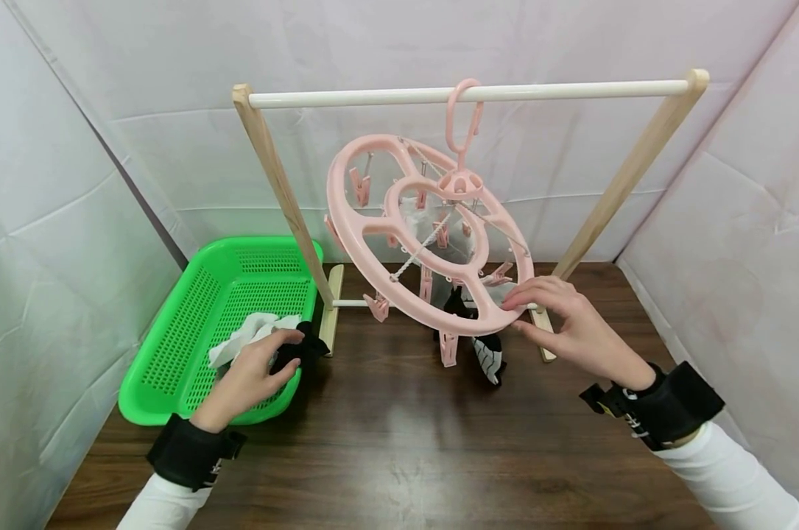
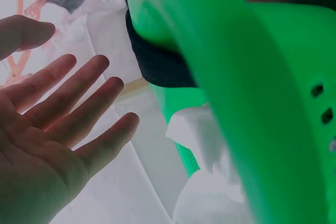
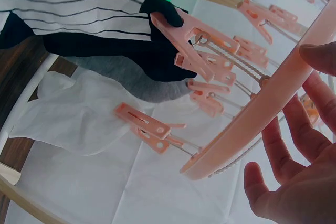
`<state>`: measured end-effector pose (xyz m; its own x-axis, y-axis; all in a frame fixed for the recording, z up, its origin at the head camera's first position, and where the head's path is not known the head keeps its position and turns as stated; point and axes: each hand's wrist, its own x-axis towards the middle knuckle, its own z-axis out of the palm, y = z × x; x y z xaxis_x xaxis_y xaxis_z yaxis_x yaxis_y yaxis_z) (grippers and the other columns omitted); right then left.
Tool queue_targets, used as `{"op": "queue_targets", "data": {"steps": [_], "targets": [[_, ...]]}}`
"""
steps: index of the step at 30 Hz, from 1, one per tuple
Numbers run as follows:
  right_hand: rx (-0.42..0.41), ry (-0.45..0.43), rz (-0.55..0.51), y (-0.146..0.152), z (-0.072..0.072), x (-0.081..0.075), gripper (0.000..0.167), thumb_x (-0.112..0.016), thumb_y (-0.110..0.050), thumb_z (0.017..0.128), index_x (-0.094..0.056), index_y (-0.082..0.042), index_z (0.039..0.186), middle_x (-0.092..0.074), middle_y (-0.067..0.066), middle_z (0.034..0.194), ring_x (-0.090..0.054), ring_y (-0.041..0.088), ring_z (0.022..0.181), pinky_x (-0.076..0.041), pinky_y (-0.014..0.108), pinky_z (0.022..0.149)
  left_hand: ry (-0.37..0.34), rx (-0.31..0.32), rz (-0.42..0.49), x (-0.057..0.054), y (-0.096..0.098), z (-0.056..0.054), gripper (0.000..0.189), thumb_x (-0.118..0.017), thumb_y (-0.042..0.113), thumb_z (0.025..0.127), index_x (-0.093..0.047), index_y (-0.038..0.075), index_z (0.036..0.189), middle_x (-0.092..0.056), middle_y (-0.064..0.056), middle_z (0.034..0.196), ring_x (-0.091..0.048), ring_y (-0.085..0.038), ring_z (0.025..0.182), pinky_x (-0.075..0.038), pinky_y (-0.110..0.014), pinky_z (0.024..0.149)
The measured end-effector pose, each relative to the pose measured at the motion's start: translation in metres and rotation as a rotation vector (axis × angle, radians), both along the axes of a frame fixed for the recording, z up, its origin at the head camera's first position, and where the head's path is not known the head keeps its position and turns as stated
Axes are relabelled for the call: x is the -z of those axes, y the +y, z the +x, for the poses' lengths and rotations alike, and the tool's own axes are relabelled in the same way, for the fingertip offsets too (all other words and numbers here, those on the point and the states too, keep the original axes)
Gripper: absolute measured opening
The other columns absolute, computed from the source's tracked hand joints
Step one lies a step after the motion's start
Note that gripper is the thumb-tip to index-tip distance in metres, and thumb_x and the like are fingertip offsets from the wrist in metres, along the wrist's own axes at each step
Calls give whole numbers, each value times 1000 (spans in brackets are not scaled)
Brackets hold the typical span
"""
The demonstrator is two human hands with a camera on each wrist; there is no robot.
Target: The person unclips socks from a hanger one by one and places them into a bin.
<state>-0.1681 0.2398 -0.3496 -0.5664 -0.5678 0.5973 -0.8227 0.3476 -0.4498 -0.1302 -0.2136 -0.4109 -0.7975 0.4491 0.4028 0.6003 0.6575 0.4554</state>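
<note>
A pink clip hanger hangs tilted by its hook from a white rail. My right hand holds the rim of its right side, thumb and fingers on either side. Clips below carry a black-and-white striped sock, a grey cloth and a white cloth. My left hand is over the front right of the green basket, beside a black cloth draped over the rim. Its fingers are spread and hold nothing in the left wrist view. White cloth lies in the basket.
The white rail spans two slanted wooden posts. Spare pink clips dangle around the hanger. Everything stands on a dark wooden table, enclosed by white fabric walls at the back and sides.
</note>
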Motion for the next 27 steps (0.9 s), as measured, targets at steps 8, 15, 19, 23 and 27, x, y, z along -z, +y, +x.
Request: {"op": "queue_targets", "data": {"steps": [8,15,19,23,27], "targets": [[-22,19,24,-8,6,-5,45,-78,10,72,-68,-15,107,-66,1,110,-53,21,107,-33,31,95,-61,-2,7,6,5,1,33,-67,-5,87,-57,-6,119,-63,-20,111,-61,-33,102,-49,-47,83],[-33,43,13,-16,10,-7,17,-73,-13,88,-70,-13,105,-66,0,107,-55,21,105,-34,31,94,-109,3,19,9,8,3,33,-66,-5,88,-57,-7,119,-63,-20,111,-61,-33,102,-49,-46,84],[-13,77,15,-22,14,-9,27,-61,-37,96,-71,-13,102,-67,1,105,-55,23,106,-35,32,94,-107,13,30,10,8,4,31,-65,-5,88,-58,-6,119,-63,-19,111,-61,-33,102,-50,-45,83],[-16,88,13,-28,17,-12,31,-58,-41,97,-71,-13,102,-67,-1,103,-56,21,101,-36,33,91,-88,22,34,10,10,6,29,-66,-6,88,-59,-6,117,-64,-18,109,-62,-32,100,-50,-44,82],[-54,75,-11,-34,18,-13,24,-61,-33,97,-71,-12,103,-67,-3,100,-56,16,93,-38,29,85,-84,35,38,7,15,8,27,-66,-6,88,-61,-3,115,-64,-15,109,-63,-29,100,-51,-43,81]]}}
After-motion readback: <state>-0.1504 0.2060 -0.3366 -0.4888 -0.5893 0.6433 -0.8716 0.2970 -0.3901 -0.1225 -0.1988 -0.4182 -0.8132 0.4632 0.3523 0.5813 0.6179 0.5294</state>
